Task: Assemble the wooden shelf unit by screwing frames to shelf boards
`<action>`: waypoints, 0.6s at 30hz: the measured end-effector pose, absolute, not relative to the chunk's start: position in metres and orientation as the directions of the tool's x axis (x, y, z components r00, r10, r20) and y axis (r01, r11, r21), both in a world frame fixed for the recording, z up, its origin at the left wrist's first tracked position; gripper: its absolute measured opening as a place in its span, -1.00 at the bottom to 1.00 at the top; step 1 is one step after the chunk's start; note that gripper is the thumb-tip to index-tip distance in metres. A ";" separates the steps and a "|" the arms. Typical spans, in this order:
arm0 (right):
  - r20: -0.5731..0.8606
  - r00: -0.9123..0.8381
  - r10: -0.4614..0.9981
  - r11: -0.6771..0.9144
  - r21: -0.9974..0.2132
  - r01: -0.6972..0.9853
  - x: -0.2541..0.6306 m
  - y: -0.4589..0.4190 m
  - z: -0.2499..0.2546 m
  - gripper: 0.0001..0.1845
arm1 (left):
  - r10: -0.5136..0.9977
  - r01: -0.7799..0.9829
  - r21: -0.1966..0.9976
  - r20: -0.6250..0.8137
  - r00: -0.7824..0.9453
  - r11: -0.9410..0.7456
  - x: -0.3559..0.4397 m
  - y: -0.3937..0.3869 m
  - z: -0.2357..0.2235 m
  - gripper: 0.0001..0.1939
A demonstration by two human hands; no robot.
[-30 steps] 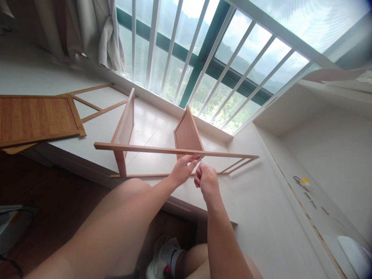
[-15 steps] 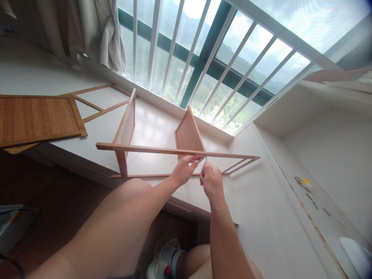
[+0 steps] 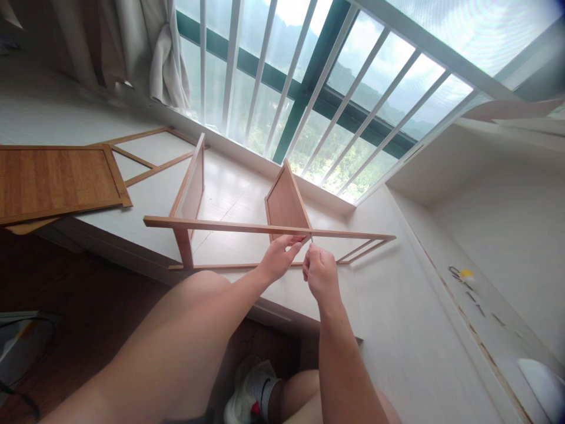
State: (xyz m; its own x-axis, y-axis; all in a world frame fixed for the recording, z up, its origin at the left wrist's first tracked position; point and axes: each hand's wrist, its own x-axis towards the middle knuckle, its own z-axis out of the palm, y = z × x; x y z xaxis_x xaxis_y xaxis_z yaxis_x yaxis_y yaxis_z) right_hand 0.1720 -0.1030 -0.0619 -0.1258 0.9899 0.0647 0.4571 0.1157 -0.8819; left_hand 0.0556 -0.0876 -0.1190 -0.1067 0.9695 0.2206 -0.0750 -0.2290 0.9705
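A wooden shelf frame (image 3: 229,227) lies on its side on the white ledge, with two panels standing between its long rails. My left hand (image 3: 279,257) is closed around the lower corner of the right-hand wooden panel (image 3: 286,203), close to where it meets the upper rail. Just to the right, my right hand (image 3: 320,268) makes a fist below that rail. It grips a thin metal rod (image 3: 312,238), whose tip meets the rail at the panel joint. The rest of the rod is hidden in the fist. The left-hand panel (image 3: 189,176) stands upright near the rail's other end.
Another wooden panel (image 3: 57,179) and an open wooden frame (image 3: 152,168) lie on the ledge at left. White window bars (image 3: 260,76) rise behind. Small metal pieces (image 3: 474,303) and a yellow item (image 3: 467,274) rest on the right-hand shelf. My legs are below the ledge.
Both hands stay at the same joint, with hardly any movement. The view and the frame's left end shift very slightly.
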 end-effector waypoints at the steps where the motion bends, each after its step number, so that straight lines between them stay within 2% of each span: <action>1: 0.045 -0.131 0.990 0.099 -0.890 0.446 0.172 -0.103 -0.061 -0.52 | 0.969 -0.071 0.971 0.221 -0.106 -0.229 0.055 -0.088 -0.119 -0.65; 4: 0.053 -0.146 0.988 0.124 -0.833 0.540 0.171 -0.104 -0.058 -0.51 | 0.969 -0.057 0.972 0.222 -0.106 -0.229 0.055 -0.088 -0.118 -0.65; 7: 0.178 -0.142 0.974 0.218 -0.556 0.802 0.172 -0.106 -0.053 -0.56 | 0.970 -0.058 0.973 0.218 -0.112 -0.225 0.056 -0.088 -0.118 -0.65; 9: 0.212 -0.153 0.965 0.225 -0.375 0.899 0.173 -0.107 -0.050 -0.60 | 0.971 -0.068 0.973 0.213 -0.113 -0.221 0.056 -0.088 -0.118 -0.65; 11: 0.207 -0.159 0.965 0.222 -0.333 0.916 0.174 -0.107 -0.049 -0.60 | 0.971 -0.083 0.972 0.210 -0.111 -0.220 0.056 -0.088 -0.118 -0.65; 13: 0.198 -0.165 0.966 0.237 -0.430 0.871 0.176 -0.106 -0.049 -0.59 | 0.972 -0.093 0.971 0.208 -0.110 -0.219 0.057 -0.088 -0.118 -0.65; 15: 0.132 -0.174 0.976 0.218 -0.649 0.729 0.176 -0.105 -0.050 -0.56 | 0.971 -0.092 0.972 0.206 -0.119 -0.217 0.057 -0.088 -0.118 -0.65; 17: 0.005 -0.208 0.978 0.102 -0.882 0.461 0.175 -0.104 -0.050 -0.56 | 0.970 -0.083 0.972 0.207 -0.125 -0.218 0.056 -0.089 -0.119 -0.66; 18: -0.058 -0.238 0.970 0.017 -0.953 0.301 0.174 -0.104 -0.049 -0.57 | 0.970 -0.077 0.973 0.208 -0.123 -0.219 0.056 -0.089 -0.119 -0.66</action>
